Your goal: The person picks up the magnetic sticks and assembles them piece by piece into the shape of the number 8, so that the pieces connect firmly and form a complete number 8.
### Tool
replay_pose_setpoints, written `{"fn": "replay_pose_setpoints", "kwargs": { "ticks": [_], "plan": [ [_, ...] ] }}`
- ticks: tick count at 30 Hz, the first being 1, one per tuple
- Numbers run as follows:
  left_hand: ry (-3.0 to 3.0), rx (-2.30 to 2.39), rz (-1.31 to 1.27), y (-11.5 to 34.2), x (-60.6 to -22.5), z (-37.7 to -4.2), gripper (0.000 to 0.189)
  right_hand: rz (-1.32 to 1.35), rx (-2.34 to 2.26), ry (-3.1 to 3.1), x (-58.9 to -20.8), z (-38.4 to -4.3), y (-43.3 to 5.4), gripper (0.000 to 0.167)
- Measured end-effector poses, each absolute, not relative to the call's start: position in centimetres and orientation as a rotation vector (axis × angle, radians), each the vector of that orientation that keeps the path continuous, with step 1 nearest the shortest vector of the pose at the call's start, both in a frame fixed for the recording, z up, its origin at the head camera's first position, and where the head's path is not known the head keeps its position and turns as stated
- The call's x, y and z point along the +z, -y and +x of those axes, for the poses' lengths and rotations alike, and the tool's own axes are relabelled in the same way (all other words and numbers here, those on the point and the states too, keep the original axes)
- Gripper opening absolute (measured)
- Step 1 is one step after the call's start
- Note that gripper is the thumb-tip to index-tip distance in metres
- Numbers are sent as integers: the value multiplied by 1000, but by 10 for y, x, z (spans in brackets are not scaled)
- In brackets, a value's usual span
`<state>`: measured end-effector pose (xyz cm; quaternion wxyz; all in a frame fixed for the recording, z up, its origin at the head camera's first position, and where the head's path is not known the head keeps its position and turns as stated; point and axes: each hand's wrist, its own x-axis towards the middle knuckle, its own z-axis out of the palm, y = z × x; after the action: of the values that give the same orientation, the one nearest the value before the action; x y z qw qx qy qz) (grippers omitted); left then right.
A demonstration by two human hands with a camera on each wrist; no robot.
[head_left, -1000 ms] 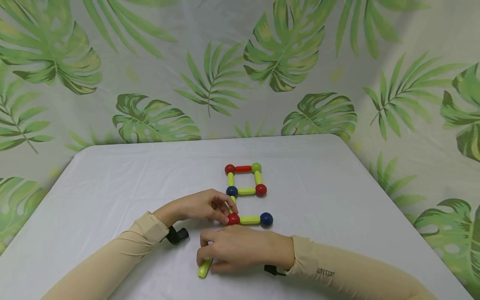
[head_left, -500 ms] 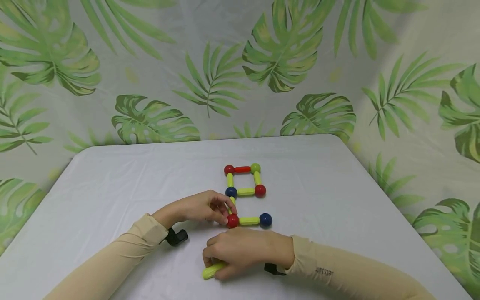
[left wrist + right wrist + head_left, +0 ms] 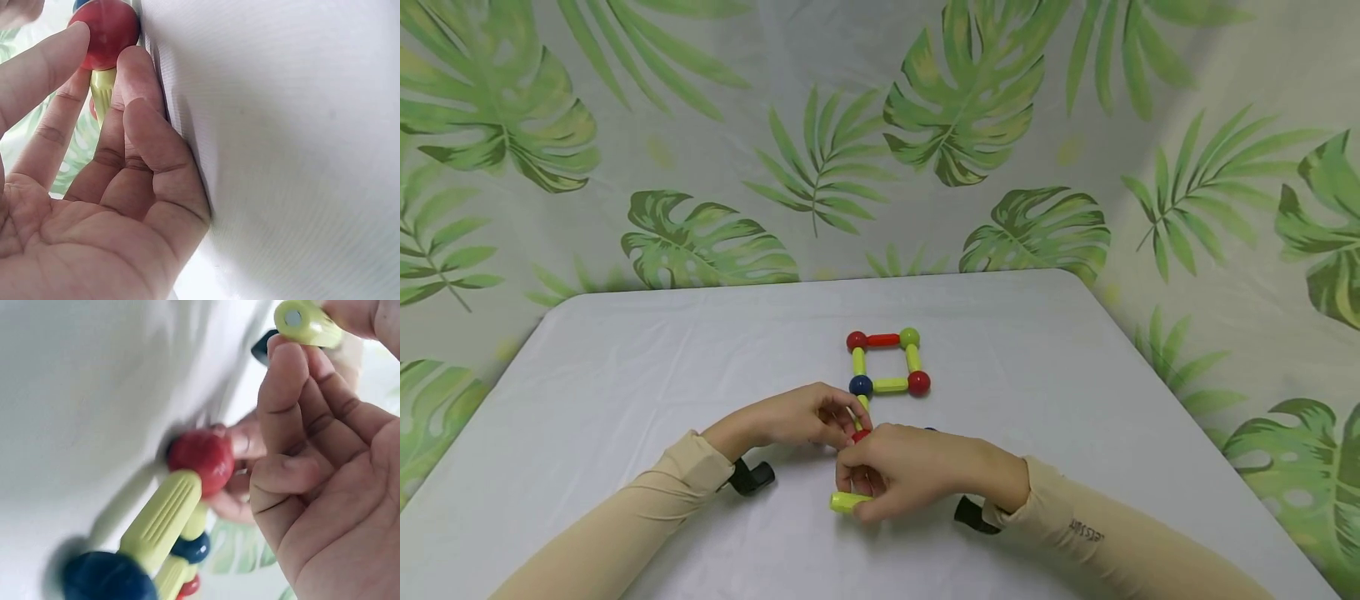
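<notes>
My left hand (image 3: 797, 414) pinches a red ball (image 3: 111, 34) at the near left corner of a figure of magnetic sticks and balls. A yellow-green magnetic stick (image 3: 312, 326) with a silvery end is pinched between my right thumb and fingers. In the head view that right hand (image 3: 917, 467) passes in front of the figure's near part, just right of my left fingertips. From the held ball, one yellow-green stick (image 3: 862, 408) runs back to a blue ball (image 3: 861, 385). Another yellow-green stick (image 3: 161, 519) joins it to a second blue ball (image 3: 109, 578), mostly hidden in the head view.
Behind the hands, the figure closes into a square with a red stick (image 3: 883, 340), a green ball (image 3: 909, 337) and two red balls. All lies on a white-covered table (image 3: 700, 333). A leaf-patterned cloth (image 3: 820, 167) hangs behind it.
My right hand has turned the yellow-green stick from pointing toward me to nearly sideways and moved it away from me and right, toward the red ball. The left hand stays on the ball.
</notes>
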<state>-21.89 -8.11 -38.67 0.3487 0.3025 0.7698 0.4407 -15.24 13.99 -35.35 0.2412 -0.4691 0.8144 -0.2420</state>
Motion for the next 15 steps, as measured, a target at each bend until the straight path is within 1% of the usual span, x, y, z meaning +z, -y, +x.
{"fn": "replay_pose_setpoints", "kwargs": {
  "ticks": [8,15],
  "plan": [
    [-2002,1150,812,83,-388,-220,26,-1116,-964,-2234,-357,-169,-164,11],
    [-2017,1153,799,82,-389,-219,26,-975,-1043,-2350,-357,-180,-178,11]
  ]
}}
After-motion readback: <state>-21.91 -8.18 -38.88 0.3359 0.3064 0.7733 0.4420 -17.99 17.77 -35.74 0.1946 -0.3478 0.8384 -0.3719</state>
